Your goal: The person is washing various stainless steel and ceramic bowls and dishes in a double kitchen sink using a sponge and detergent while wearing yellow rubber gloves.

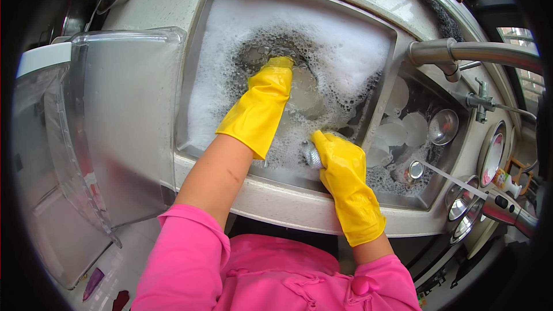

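Observation:
My left hand (265,103), in a yellow rubber glove, reaches into the foamy water of the large steel sink basin (185,103); its fingers are under the surface, so its grip is hidden. Just right of it a pale round dish (304,95) shows through the water. My right hand (341,159), gloved alike, is closed around a silvery textured scrubber (312,155) near the basin's front edge. White suds (345,43) cover the back of the basin.
The smaller right basin (445,181) holds several translucent bowls (414,129) and a metal bowl (443,126), with water running from a pull-out faucet (503,209). A steel spout (475,51) spans the back right. Large clear plastic bins (125,116) stand at left. Metal bowls (462,198) sit at right.

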A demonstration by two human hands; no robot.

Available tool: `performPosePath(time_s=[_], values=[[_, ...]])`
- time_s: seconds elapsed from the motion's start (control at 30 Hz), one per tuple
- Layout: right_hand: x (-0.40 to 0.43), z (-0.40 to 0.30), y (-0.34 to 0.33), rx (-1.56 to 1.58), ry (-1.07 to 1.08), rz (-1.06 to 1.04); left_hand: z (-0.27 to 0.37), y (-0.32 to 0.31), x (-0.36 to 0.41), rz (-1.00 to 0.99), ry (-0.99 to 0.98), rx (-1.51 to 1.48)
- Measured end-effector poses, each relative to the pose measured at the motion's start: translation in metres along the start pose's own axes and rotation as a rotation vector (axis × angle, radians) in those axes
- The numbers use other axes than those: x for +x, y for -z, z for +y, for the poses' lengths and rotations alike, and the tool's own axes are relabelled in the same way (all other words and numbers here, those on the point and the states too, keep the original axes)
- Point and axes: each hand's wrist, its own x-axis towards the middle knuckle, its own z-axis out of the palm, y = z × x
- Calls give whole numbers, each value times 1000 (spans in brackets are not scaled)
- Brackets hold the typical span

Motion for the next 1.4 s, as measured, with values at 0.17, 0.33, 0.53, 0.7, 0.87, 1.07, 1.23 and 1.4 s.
performPosePath(time_s=[0.17, 0.33, 0.53, 0.7, 0.87, 1.07, 1.23, 1.4], values=[[9, -8, 16, 56, -297, -30, -10, -15, -77, -44, 141, -493], [48, -20, -25, 1389, -662, 12, 15, 91, -118, 93, 80, -978], [68, 21, -93, 1179, -195, -118, 2, 104, -153, 239, -372, -892], [93, -7, -84, 1749, -808, -141, 4, 122, -145, -126, -81, -1132], [101, -1, -85, 921, -935, -9, -1, 91, -129, -65, -275, -600], [106, -11, -42, 577, -848, 43, -3, 71, -116, -18, -470, -505], [99, 9, -55, 583, -706, 62, 25, 125, -133, -350, -218, -455], [106, 0, -79, 1334, -1126, 23, 32, 88, -131, 77, -253, -1087]])
